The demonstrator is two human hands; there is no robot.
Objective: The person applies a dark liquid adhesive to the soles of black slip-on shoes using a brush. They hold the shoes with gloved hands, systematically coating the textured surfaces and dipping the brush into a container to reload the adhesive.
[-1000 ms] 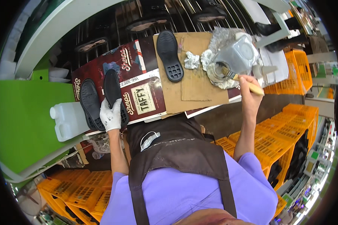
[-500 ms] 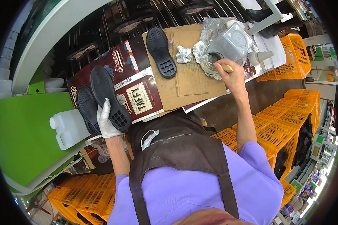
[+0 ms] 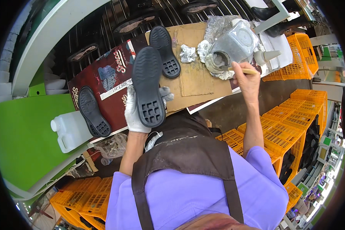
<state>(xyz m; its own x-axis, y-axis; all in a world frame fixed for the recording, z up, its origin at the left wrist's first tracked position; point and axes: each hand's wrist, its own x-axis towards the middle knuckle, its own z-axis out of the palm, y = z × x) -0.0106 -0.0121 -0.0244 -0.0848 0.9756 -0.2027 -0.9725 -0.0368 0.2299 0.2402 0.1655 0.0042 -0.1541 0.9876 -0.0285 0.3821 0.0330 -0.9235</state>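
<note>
My left hand (image 3: 135, 115), in a white glove, grips a black shoe sole (image 3: 146, 82) from beneath. The sole's tread and gridded heel cavity face up, and some gloved fingers show past its right edge. In my bare right hand (image 3: 246, 82) is a brush (image 3: 250, 71) with a pale wooden handle. Its tip reaches the mouth of a cut clear plastic jug (image 3: 234, 44) lying on its side; the bristles are hard to make out. A second sole (image 3: 165, 50) lies on the cardboard (image 3: 197, 82), partly behind the held one. A third sole (image 3: 92, 111) rests on the dark red box board at left.
Crumpled white wads (image 3: 188, 53) lie beside the jug. A white nozzle bottle (image 3: 267, 56) is to its right. A white jerrycan (image 3: 69, 132) stands on the green surface (image 3: 23, 134) at left. Orange crates (image 3: 283, 130) line the right side. Black shoes sit on the rack (image 3: 103, 30) behind.
My left hand has lifted the sole away from the one at left and brought it right. My right hand has drawn back slightly from the jug mouth, tilting the brush more level.
</note>
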